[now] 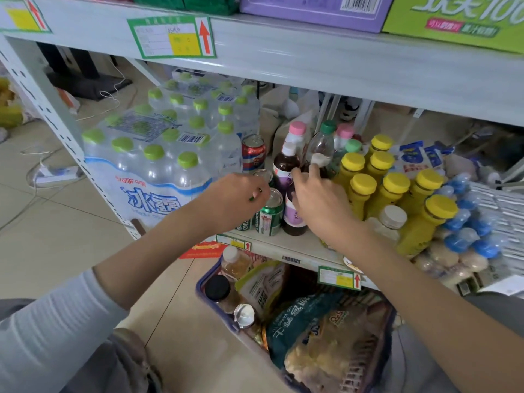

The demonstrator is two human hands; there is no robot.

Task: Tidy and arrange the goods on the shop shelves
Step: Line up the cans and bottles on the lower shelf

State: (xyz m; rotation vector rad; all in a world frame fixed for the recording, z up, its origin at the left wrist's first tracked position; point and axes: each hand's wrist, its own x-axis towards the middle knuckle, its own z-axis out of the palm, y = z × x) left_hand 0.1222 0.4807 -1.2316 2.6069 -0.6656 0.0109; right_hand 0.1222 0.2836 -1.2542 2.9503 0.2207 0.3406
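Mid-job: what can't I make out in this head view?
Head view only:
Left hand grip: its back hides the fingertips over the green metal drink can.
Right hand grip: it covers the top of the dark plastic bottle with purple label.
Green-bordered paper price tag: print blurred.
Purple cardboard box: cut off by the top edge.
Blue plastic basket: cut off by the bottom edge.

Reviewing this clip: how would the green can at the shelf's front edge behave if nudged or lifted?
The green can looks like rigid metal, so it is probably firm in the grip. Standing upright near the shelf lip, it could tip and roll if pushed. Its top looks unopened, so it is likely full and fairly heavy.
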